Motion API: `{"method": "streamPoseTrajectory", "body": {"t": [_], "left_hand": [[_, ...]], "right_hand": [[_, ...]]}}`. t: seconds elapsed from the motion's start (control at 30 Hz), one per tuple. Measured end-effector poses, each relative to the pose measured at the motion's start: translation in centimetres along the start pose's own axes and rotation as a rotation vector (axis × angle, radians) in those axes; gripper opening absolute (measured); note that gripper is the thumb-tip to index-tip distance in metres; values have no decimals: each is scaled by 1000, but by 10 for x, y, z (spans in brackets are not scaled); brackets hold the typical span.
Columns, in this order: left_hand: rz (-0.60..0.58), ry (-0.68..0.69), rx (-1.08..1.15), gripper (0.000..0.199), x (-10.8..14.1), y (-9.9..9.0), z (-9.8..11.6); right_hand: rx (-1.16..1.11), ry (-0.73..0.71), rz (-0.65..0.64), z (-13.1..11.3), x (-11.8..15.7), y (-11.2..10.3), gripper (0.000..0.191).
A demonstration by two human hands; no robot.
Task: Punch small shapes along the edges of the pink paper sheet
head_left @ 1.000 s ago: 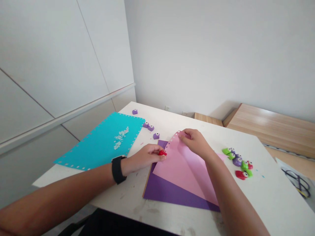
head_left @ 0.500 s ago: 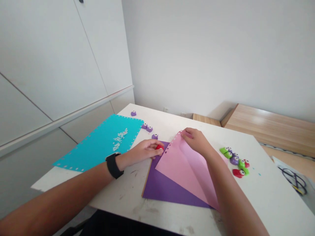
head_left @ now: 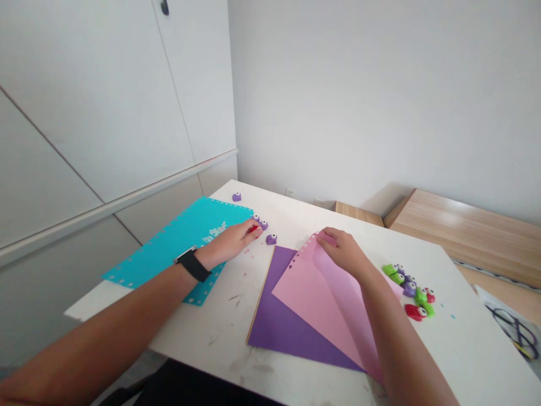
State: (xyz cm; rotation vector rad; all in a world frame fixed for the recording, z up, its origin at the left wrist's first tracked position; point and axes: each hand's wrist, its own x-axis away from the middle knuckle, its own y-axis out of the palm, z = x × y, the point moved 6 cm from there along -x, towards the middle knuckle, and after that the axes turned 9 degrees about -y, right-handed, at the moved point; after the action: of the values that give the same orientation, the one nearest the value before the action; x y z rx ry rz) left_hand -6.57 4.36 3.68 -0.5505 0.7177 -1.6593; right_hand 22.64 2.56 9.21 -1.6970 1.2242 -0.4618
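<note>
My left hand (head_left: 228, 243), with a dark watch at the wrist, is closed around a small red paper punch (head_left: 254, 229) above the table beside the blue sheet. Most of that punch is hidden by the fingers. Two purple punches (head_left: 264, 225) lie just past the fingertips, and another purple punch (head_left: 271, 239) is to their right. My right hand (head_left: 343, 249) pinches the top corner of a pink paper sheet (head_left: 308, 293), which has a row of punched holes along its left edge. Under the pink paper lies a purple sheet (head_left: 291, 336).
A blue sheet (head_left: 164, 239) with holes around its edges carries a small heap of white cut-outs (head_left: 214, 230). Several green, purple and red punches (head_left: 409, 288) cluster at the table's right. A wooden cabinet (head_left: 469, 231) stands behind, and dark-handled scissors (head_left: 513, 327) lie at far right.
My left hand has moved left and away with the red punch, off the pink paper's edge toward the blue sheet. My right hand still pinches the pink paper. The view has shifted slightly.
</note>
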Motion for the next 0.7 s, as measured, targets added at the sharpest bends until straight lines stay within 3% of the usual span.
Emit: {"method": "streamPoseTrajectory", "body": {"t": [0.2, 0.33, 0.5, 0.57, 0.67, 0.7], "left_hand": [[55, 125, -78, 43, -5, 4, -1], [84, 127, -93, 38, -8, 4, -2], [214, 145, 66, 36, 9, -14, 27], [106, 157, 172, 39, 19, -7, 42], [-172, 191, 254, 47, 33, 23, 56], [-214, 191, 240, 44, 35, 32, 55]], "right_hand": [[-16, 5, 2, -2, 0, 3, 23], [-34, -16, 2, -9, 0, 6, 23], [-87, -73, 22, -23, 0, 5, 21], [-105, -129, 66, -34, 0, 3, 20], [-104, -209, 178, -50, 0, 0, 19], [-96, -227, 209, -55, 0, -1, 19]]}}
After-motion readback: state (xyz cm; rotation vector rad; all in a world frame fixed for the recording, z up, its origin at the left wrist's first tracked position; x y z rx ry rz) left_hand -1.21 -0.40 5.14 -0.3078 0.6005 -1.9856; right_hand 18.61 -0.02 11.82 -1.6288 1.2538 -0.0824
